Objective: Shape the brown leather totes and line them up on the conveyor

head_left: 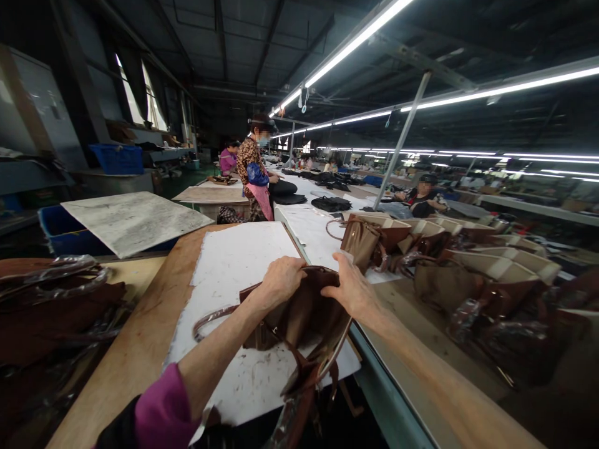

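A brown bag (pixel 314 308) is held mouth-up and tilted toward the wearer, over the near end of a white sheet (pixel 241 249) at the table's edge. Its far rim is gripped by the left hand (pixel 283 279), whose fingers are curled over it, though the fingertips are hidden. The right hand (pixel 350 290) is placed at the rim's right side, thumb inside and fingers parted from it; no firm clasp is shown there. As far as can be judged, the body is already assembled and the handles are fitted; the mouth is left open, and whether any inner work remains cannot be told. A similar stage is suggested by the row of bags (pixel 444 280) at the right, which are stood open, their pale insides crossed by lighter bands. The lining of the held bag is seen as smooth, dull brown cloth, gathered into a deep hollow and edged by a pale curved border. A looped handle (pixel 213 315) is sheathed in glossy, crinkled clear film, as are the handles on the reddish-brown pile (pixel 51 318) at the left. The sheet is flat, speckled and rough-edged, laid over a grained wooden tabletop (pixel 154 302).
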`<action>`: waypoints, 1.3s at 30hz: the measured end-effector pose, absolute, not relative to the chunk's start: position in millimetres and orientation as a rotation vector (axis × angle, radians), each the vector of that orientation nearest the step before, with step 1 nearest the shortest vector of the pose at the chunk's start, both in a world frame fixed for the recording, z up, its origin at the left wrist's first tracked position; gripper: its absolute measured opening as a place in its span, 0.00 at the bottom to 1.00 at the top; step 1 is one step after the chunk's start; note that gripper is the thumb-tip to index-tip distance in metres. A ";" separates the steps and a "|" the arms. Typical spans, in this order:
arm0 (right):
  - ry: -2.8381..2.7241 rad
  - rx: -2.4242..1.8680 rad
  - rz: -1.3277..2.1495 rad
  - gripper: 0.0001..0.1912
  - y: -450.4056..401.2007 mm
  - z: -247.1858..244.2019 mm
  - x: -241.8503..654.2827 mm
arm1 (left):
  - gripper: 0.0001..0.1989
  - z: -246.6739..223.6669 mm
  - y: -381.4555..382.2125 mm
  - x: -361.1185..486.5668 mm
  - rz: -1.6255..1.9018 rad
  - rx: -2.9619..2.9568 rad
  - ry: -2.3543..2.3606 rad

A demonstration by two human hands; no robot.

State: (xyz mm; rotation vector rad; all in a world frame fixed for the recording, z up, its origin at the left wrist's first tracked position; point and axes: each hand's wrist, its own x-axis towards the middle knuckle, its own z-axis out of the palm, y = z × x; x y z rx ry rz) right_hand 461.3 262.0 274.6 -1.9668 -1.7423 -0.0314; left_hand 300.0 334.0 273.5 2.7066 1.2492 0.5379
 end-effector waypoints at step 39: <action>-2.022 -2.034 -0.016 0.13 246.7 287.5 483.5 | 0.18 283.5 347.3 323.5 0.509 2.450 0.782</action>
